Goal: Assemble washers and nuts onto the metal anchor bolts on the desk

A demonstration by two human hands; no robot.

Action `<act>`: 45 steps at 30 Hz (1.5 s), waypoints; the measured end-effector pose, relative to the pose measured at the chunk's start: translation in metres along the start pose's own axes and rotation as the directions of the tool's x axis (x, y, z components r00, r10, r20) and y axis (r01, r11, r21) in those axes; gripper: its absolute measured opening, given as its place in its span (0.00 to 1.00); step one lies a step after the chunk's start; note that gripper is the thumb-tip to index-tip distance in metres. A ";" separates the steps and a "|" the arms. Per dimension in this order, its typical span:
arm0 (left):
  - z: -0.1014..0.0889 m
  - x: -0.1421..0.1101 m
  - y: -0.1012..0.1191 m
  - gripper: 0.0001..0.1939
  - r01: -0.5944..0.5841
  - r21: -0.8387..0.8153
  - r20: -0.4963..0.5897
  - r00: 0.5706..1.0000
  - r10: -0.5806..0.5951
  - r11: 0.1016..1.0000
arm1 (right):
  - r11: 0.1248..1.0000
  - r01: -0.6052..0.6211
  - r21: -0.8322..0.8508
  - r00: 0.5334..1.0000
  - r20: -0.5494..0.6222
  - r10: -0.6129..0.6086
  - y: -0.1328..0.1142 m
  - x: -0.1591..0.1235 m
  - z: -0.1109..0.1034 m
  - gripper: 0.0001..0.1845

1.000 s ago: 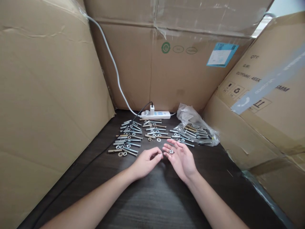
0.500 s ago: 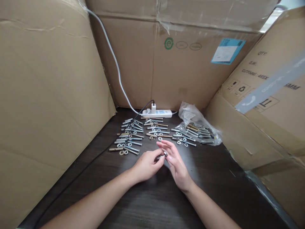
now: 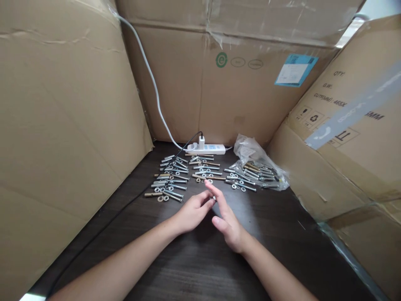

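Note:
My left hand [image 3: 194, 212] is closed, with thumb and fingers pinching a small shiny metal fastener [image 3: 214, 198]. Most of that piece is hidden by the fingers, so its exact kind cannot be made out. My right hand [image 3: 228, 219] is open beside it, its fingers stretched forward against the end of the piece and its thumb held apart. Both hands are above the dark table [image 3: 194, 267]. Beyond them lie rows of bolts [image 3: 175, 187], metal sleeves [image 3: 153, 194], nuts and washers [image 3: 160, 199].
A clear plastic bag [image 3: 250, 148] with more bolts lies at the back right. Behind the rows stands a white power strip [image 3: 216, 149] with a plugged-in charger. A black cable [image 3: 125, 207] crosses the left side. Cardboard boxes [image 3: 175, 92] wall in three sides.
My right thumb has moved away from the metal piece, and the right fingers have straightened and slid forward along it. My left hand keeps its pinch, slightly higher in view.

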State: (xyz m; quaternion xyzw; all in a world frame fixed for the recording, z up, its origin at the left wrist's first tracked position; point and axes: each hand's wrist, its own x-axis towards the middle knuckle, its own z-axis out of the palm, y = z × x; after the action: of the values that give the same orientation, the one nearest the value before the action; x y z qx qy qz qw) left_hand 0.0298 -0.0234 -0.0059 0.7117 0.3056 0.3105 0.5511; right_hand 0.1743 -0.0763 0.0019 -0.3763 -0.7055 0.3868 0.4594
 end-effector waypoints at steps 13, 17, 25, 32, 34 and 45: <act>-0.005 0.003 -0.001 0.16 0.035 -0.020 -0.005 0.999 -0.035 0.999 | 0.964 0.089 -0.249 0.993 -0.054 -0.105 0.006 0.003 -0.005 0.30; -0.008 0.004 0.001 0.16 0.043 -0.029 -0.028 0.999 -0.044 0.999 | 0.925 0.088 -0.369 0.982 -0.121 -0.142 0.011 0.010 -0.018 0.18; -0.007 0.005 0.002 0.13 0.054 0.001 0.010 0.998 -0.054 0.999 | 0.911 0.081 -0.403 0.993 -0.050 -0.111 0.013 0.011 -0.034 0.17; -0.007 0.005 0.005 0.12 0.113 0.007 -0.026 0.993 -0.112 0.994 | 0.920 0.043 -0.390 0.996 -0.060 -0.071 0.017 0.012 -0.031 0.10; -0.007 0.004 0.005 0.11 0.095 0.029 -0.032 0.995 -0.094 0.995 | 0.913 0.043 -0.406 0.996 -0.052 -0.070 0.017 0.012 -0.031 0.09; -0.007 0.004 0.002 0.09 0.054 0.182 -0.051 0.998 -0.045 0.982 | 0.907 0.021 -0.421 0.999 -0.020 -0.033 0.016 0.010 -0.031 0.09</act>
State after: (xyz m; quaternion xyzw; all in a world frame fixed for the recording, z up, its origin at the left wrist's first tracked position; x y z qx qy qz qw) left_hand 0.0268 -0.0168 -0.0026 0.7442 0.3633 0.2836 0.4835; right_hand 0.2034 -0.0543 -0.0003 -0.4617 -0.7713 0.2141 0.3821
